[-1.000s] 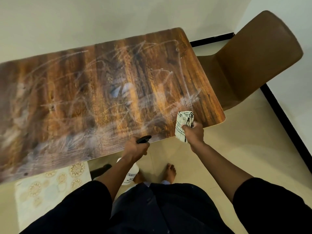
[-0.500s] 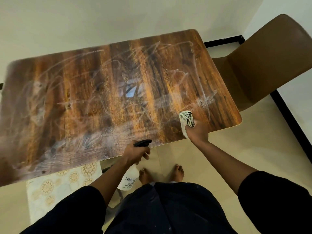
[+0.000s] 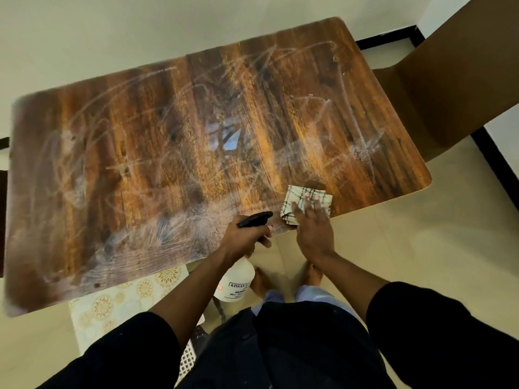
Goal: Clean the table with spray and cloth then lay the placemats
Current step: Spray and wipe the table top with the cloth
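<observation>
Spray bottle (image 3: 235, 282) label reads "KISSAN", the rest illegible.

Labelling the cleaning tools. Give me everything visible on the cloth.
The cloth is pale cream with a dark grid of thin checked lines, woven fabric by its look. It is folded into a layered pad and lies flat on the wooden table, close to the near edge towards the right end. The right hand presses on it with straight fingers, covering its near right part. The spray bottle stays apart.

right hand (image 3: 314, 234) flat on cloth (image 3: 297, 203), left hand (image 3: 243, 239) gripping spray bottle (image 3: 235, 282)
</observation>
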Action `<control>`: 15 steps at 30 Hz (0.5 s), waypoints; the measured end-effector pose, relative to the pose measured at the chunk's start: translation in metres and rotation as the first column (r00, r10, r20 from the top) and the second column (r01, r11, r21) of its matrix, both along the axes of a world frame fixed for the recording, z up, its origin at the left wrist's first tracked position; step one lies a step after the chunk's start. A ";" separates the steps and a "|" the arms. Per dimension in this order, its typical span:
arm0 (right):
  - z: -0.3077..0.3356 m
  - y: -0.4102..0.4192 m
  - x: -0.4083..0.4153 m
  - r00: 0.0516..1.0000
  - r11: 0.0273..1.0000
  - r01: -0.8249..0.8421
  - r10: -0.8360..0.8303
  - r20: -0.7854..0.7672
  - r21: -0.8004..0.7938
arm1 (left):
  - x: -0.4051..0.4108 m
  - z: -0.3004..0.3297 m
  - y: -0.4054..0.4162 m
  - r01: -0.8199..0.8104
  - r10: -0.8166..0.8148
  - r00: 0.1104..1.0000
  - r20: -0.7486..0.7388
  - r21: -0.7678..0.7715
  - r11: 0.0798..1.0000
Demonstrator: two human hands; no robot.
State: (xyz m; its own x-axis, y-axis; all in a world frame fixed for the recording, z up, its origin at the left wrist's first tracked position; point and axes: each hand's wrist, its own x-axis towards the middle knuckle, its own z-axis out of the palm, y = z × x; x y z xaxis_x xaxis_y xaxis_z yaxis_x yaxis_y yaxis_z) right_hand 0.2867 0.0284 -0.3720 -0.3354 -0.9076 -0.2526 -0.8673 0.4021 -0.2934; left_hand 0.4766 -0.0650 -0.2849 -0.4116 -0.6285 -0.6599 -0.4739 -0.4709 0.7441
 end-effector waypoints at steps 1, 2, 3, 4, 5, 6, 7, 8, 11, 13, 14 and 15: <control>-0.002 0.001 0.010 0.999 0.999 -0.036 0.036 0.007 -0.010 | 0.001 0.000 -0.001 0.008 -0.008 1.000 -0.009 -0.006 1.000; -0.003 0.003 0.018 0.997 0.997 -0.078 0.078 0.009 -0.018 | 0.001 0.000 -0.001 0.012 -0.012 1.000 -0.011 -0.009 1.000; -0.004 0.005 0.022 0.993 0.993 -0.115 0.115 0.005 -0.016 | 0.000 0.001 -0.002 0.018 -0.018 1.000 -0.011 -0.011 1.000; -0.005 0.006 0.024 0.990 0.990 -0.141 0.141 0.005 -0.010 | 0.000 0.001 -0.003 0.022 -0.022 1.000 -0.010 -0.009 1.000; -0.004 0.007 0.022 0.987 0.987 -0.159 0.159 0.010 -0.006 | -0.002 0.001 -0.003 0.026 -0.026 1.000 -0.016 -0.007 1.000; -0.005 0.008 0.018 0.985 0.985 -0.174 0.174 0.015 -0.006 | -0.003 0.001 -0.003 0.024 -0.024 0.999 -0.020 -0.003 1.000; -0.006 0.009 0.013 0.982 0.982 -0.187 0.187 0.019 -0.013 | -0.005 0.001 -0.003 0.022 -0.022 0.999 -0.024 0.000 1.000; -0.006 0.011 0.006 0.981 0.981 -0.194 0.194 0.019 -0.020 | -0.008 0.001 -0.002 0.022 -0.022 0.999 -0.031 0.002 1.000; -0.007 0.016 -0.021 0.991 0.991 -0.131 0.132 0.015 -0.018 | -0.020 0.001 -0.002 0.052 -0.051 0.998 -0.041 0.008 0.999; -0.006 0.018 -0.046 0.999 1.000 -0.020 0.021 0.026 -0.015 | -0.029 0.001 -0.002 0.081 -0.080 0.996 -0.039 0.015 0.997; -0.005 0.020 -0.061 0.999 0.999 0.032 -0.032 0.023 -0.013 | -0.034 0.000 -0.002 0.089 -0.088 0.996 -0.033 0.022 0.996; -0.004 0.022 -0.077 0.997 0.997 0.082 -0.081 0.018 -0.014 | -0.040 -0.001 -0.002 0.095 -0.094 0.995 -0.031 0.022 0.995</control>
